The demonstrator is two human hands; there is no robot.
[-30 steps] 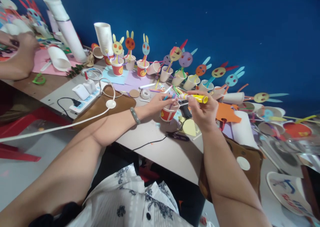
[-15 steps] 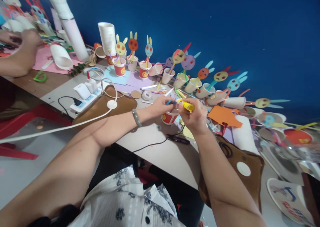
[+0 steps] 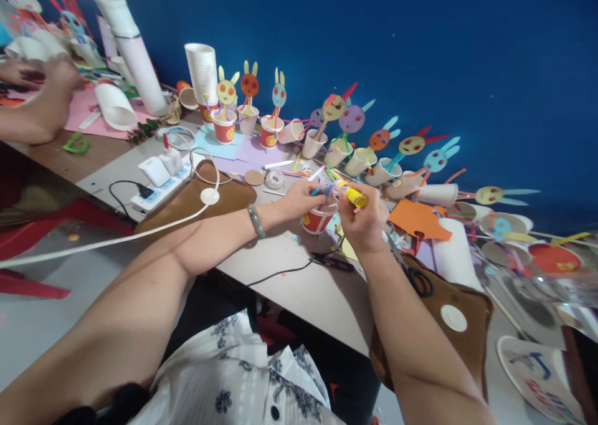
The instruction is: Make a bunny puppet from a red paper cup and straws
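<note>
My right hand [image 3: 367, 216] is wrapped round a yellow glue stick [image 3: 354, 194], its white end pointing left. Facing it, my left hand [image 3: 301, 200] pinches a small blue strip [image 3: 317, 191]; a bit of purple shows beside its fingertips. Both hands are over a red and white paper cup [image 3: 317, 218] that stands on the table. The white end of the stick is close to the strip; whether they touch is too small to tell. Dark-handled scissors [image 3: 334, 262] lie just in front of the cup.
Paper cups with rabbit-faced figures [image 3: 342, 148] line the blue wall. A power strip [image 3: 163, 185] and white cable lie left, a brown pouch [image 3: 471, 300] right. An orange paper sheet [image 3: 418, 219] is beyond my right hand. Another person's hands [image 3: 56, 76] work at far left.
My right hand has shifted slightly right, and the white end of the glue stick is a little farther from my left fingers. More purple shows there. My left hand has barely moved.
</note>
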